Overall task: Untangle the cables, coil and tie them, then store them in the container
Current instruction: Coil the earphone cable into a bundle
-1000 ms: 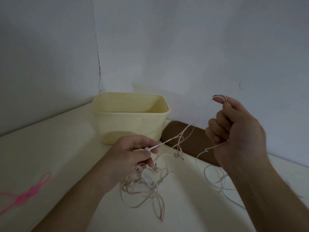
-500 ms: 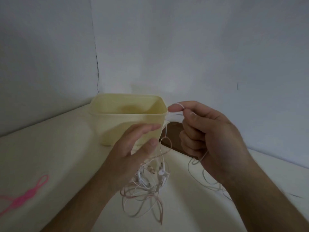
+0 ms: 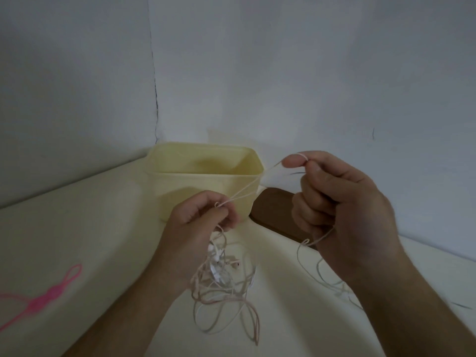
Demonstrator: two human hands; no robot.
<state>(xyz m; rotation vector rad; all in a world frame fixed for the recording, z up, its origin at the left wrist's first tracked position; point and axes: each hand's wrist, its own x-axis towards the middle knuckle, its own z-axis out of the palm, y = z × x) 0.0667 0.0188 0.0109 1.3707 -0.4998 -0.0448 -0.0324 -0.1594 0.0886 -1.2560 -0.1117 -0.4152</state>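
A tangle of thin pale pink and white earphone cables (image 3: 226, 287) hangs below my left hand (image 3: 198, 228) and rests on the cream table (image 3: 77, 228). My left hand pinches a strand of it near a small loop. From there a taut strand runs up to my right hand (image 3: 340, 210), which pinches it between thumb and forefinger, the other fingers curled round more cable. Loose cable trails down from the right hand onto the table. The pale yellow container (image 3: 206, 176) stands open just behind my left hand.
A pink silicone cable tie (image 3: 43, 297) lies at the table's left edge. A dark brown flat object (image 3: 273, 212) sits right of the container, partly behind my right hand. Grey walls meet in a corner behind the container.
My left hand has closed from open fingers to a pinch on the cable. My right hand has moved right and the strand between the hands has drawn taut.
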